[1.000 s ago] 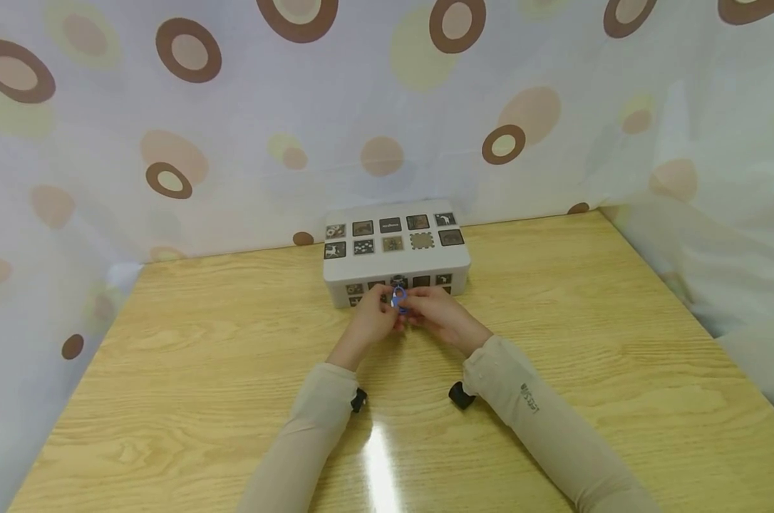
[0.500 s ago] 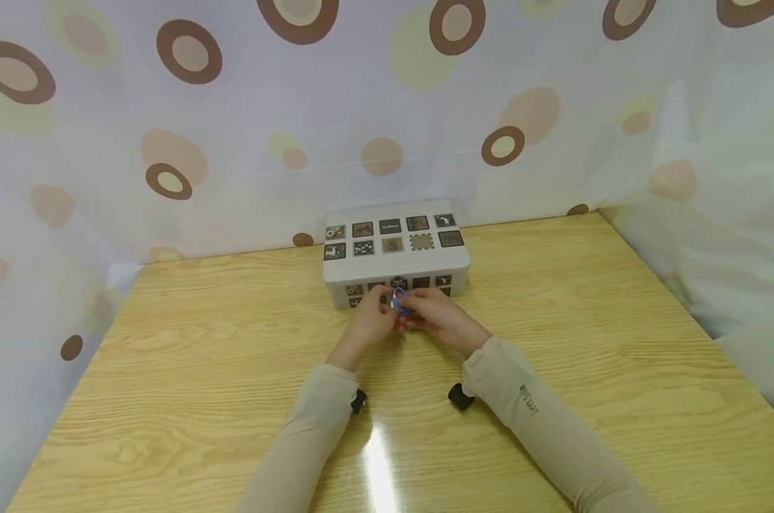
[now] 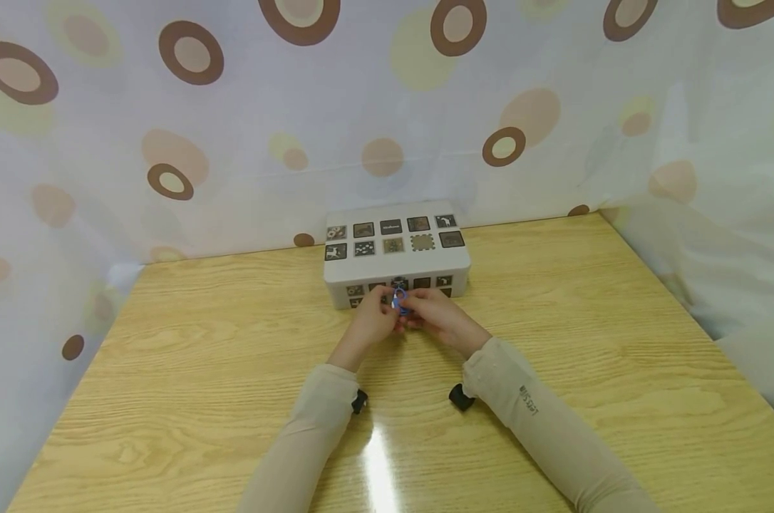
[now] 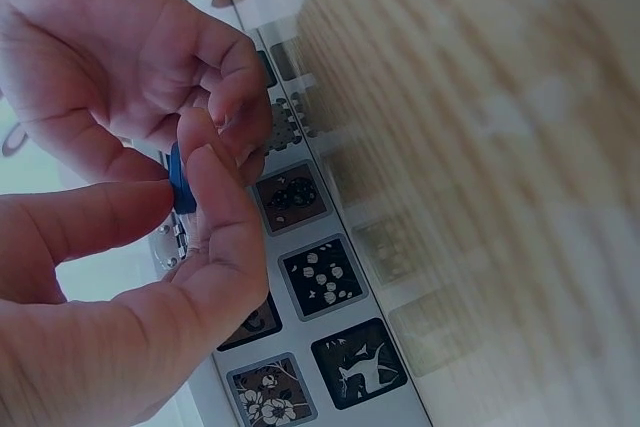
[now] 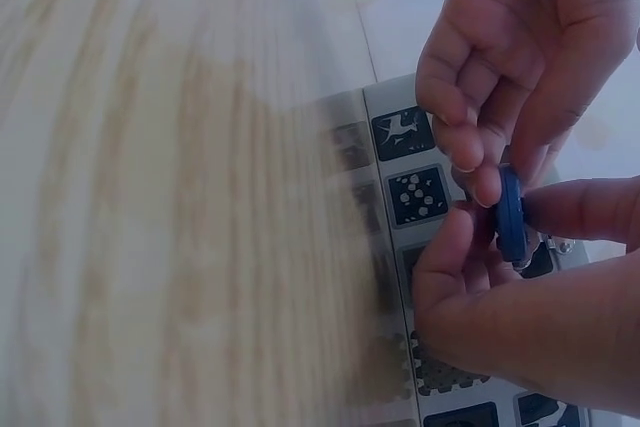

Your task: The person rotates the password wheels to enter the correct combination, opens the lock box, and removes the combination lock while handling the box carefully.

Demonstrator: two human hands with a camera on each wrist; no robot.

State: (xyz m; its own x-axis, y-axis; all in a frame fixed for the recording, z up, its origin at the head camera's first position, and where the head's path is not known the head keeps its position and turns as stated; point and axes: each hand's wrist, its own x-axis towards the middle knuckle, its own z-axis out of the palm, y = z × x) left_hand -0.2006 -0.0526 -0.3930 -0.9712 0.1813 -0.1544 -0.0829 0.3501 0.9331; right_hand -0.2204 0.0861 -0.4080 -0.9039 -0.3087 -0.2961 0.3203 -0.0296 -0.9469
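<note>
A small blue carabiner-like loop (image 3: 400, 302) with a pale strip on its left side is held at the front of a white box (image 3: 393, 268) covered in dark picture squares. My left hand (image 3: 370, 318) pinches its left side between thumb and fingertips. From the right, my right hand (image 3: 445, 317) pinches it too. In the right wrist view the blue loop (image 5: 511, 215) shows edge-on, with my right thumb against it and left fingertips just above. Right behind it is the box's metal latch (image 5: 560, 244); fingers hide much of where they meet.
The box stands lid down at the back of a wooden table (image 3: 233, 370), close to a white curtain (image 3: 233, 142) with brown and yellow dots. More curtain hangs along both sides. Black wrist devices (image 3: 461, 397) sit under both sleeves.
The blue loop has tilted slightly between the fingertips. Both hands and the box have stayed in place.
</note>
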